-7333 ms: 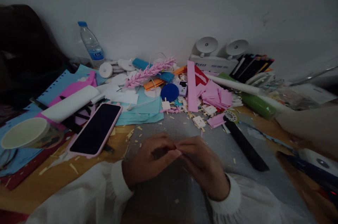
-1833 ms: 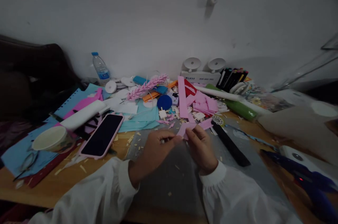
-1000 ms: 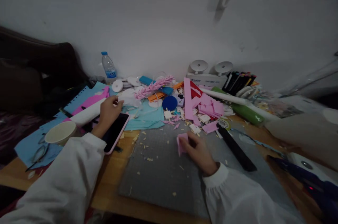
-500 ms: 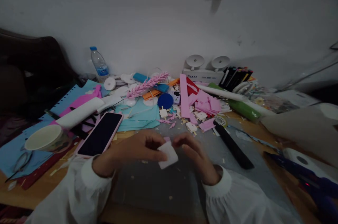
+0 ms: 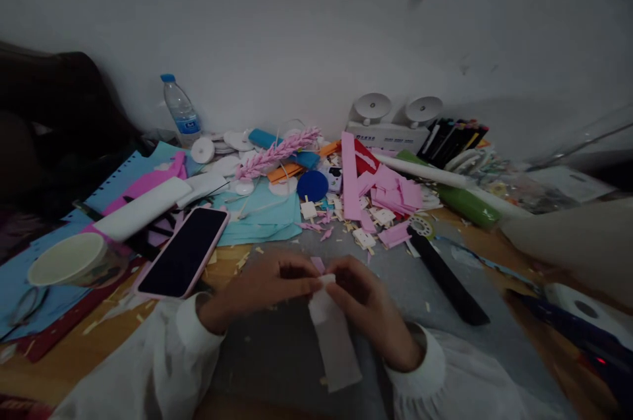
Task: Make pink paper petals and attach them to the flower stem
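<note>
A thin white strip (image 5: pixel 336 347), paper or tissue by its look, hangs down from my fingertips over the grey mat. Its top end is pinched by my left hand (image 5: pixel 277 285) and my right hand (image 5: pixel 368 304), whose fingertips nearly meet there. Both hands are closed, thumbs toward me. Just behind the fingertips shows a small pink piece (image 5: pixel 317 264); I cannot tell whether it is held or lies on the mat. Beyond the hands are pink paper scraps (image 5: pixel 395 192) and small white squares (image 5: pixel 364 239).
Left of the hands lie a phone (image 5: pixel 182 254) and a paper cup (image 5: pixel 76 262). A black-handled tool (image 5: pixel 448 278) rests on the mat (image 5: pixel 415 367) at right, with a dark blue glue gun (image 5: pixel 578 324) beyond. A water bottle (image 5: pixel 180 110) stands by the wall.
The white piece was a compact square in my left fingers; now it hangs as a long strip. My right hand has moved left and closed on its top end.
</note>
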A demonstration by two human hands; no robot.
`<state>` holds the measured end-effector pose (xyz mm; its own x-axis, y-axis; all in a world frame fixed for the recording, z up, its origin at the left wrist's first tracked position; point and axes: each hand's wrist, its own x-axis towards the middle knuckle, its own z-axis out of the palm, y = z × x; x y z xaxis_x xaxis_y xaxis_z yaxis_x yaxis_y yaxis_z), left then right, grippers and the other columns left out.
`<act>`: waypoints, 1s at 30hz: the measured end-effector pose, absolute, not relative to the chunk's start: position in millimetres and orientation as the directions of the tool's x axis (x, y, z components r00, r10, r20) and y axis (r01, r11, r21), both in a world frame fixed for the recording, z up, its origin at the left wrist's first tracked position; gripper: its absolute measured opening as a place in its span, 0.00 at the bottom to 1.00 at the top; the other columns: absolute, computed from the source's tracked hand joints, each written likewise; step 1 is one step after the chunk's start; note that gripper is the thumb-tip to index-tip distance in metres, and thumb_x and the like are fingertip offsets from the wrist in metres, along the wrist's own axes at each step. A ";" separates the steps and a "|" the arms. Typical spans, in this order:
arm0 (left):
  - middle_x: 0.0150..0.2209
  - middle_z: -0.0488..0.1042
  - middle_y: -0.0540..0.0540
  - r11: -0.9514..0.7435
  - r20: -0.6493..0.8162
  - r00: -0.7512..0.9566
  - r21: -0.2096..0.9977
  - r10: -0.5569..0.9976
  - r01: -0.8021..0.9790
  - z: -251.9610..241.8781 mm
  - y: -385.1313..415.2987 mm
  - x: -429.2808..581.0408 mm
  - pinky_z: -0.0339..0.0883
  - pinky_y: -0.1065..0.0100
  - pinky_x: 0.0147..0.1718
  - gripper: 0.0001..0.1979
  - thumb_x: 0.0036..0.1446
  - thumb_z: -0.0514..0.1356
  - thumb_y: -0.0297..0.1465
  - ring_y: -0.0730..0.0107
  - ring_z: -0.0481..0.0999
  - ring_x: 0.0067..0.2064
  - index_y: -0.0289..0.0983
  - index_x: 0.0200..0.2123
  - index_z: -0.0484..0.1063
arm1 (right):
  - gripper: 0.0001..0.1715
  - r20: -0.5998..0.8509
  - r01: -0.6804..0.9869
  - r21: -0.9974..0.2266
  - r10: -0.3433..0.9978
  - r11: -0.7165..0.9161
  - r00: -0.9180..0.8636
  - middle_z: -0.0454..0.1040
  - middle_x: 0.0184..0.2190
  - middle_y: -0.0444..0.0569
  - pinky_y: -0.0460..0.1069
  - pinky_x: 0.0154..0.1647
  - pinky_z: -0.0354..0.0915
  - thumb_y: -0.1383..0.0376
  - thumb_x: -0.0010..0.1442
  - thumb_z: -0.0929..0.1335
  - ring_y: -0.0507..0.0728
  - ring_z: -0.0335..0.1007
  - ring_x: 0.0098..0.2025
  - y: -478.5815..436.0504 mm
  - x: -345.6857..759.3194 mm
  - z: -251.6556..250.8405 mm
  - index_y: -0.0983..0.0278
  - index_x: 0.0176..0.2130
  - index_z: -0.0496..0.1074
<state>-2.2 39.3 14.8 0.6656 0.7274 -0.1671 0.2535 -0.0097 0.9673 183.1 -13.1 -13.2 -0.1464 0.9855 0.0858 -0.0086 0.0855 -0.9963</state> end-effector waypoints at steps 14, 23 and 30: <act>0.25 0.73 0.50 -0.273 -0.052 0.689 0.895 0.723 0.354 12.9 36.8 0.5 0.59 0.74 0.27 0.10 0.58 0.57 0.31 0.74 0.68 0.28 0.34 0.28 0.76 | 0.04 0.351 0.290 -0.867 0.910 0.405 -0.220 0.69 0.33 0.47 0.49 0.37 0.64 0.70 0.61 0.67 0.55 0.67 0.36 -7.1 187.0 -21.7 0.62 0.33 0.70; 0.24 0.72 0.51 0.063 -0.153 0.715 0.986 0.682 0.151 12.0 39.3 -3.0 0.57 0.74 0.25 0.07 0.54 0.63 0.32 0.76 0.67 0.26 0.34 0.29 0.78 | 0.07 0.461 0.221 -0.839 0.866 0.497 -0.195 0.67 0.34 0.47 0.48 0.39 0.62 0.72 0.60 0.66 0.55 0.66 0.38 -11.9 184.4 -17.1 0.61 0.33 0.70; 0.24 0.71 0.53 0.423 -0.302 0.421 0.876 0.855 -0.232 -1.9 49.2 -2.0 0.59 0.75 0.26 0.07 0.43 0.69 0.29 0.77 0.67 0.26 0.35 0.28 0.75 | 0.06 0.436 0.190 -0.856 0.869 0.480 -0.233 0.66 0.34 0.47 0.49 0.42 0.62 0.69 0.61 0.67 0.56 0.65 0.40 -14.0 185.8 -11.6 0.61 0.31 0.69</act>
<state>-2.0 49.2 -1.9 0.4214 0.8552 -0.3018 -0.2320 0.4234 0.8757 185.8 -14.0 -11.6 -0.2331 0.8692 0.4361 0.1896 0.4805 -0.8563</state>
